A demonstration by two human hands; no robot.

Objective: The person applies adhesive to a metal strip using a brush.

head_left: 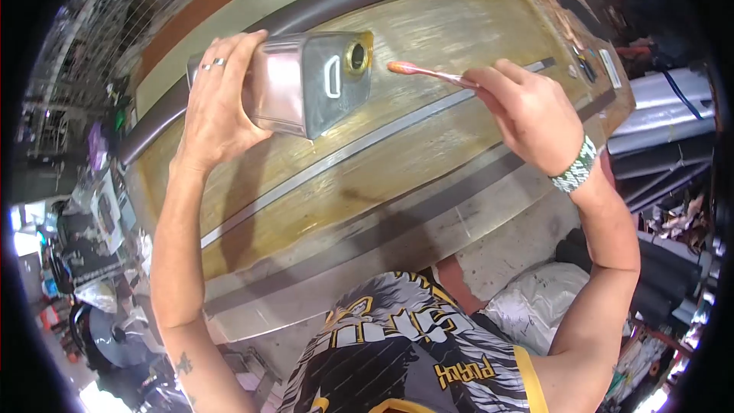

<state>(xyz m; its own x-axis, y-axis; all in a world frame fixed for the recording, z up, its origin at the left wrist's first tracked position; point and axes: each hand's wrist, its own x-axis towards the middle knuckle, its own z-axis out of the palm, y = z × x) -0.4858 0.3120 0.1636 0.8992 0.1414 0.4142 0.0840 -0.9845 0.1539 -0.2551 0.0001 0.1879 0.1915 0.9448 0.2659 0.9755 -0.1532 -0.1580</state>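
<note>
The left hand [218, 99] grips the tipped can [306, 84]; the right hand [527, 115] pinches a brush [428, 73] beside the can's mouth [357, 56]. Tilted further, liquid could overshoot the brush onto the panel [428, 153] beneath the can.

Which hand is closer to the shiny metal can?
Left. The left hand grips the metal can at its end; the right hand is off to its right, holding a brush.

A broad yellowed wooden panel [428, 145] with grey strips fills the centre. Wire mesh [99, 23] stands upper left, grey pipes [665, 118] lie at right, and a white sack [535, 298] rests lower right on the concrete floor [505, 248].
</note>
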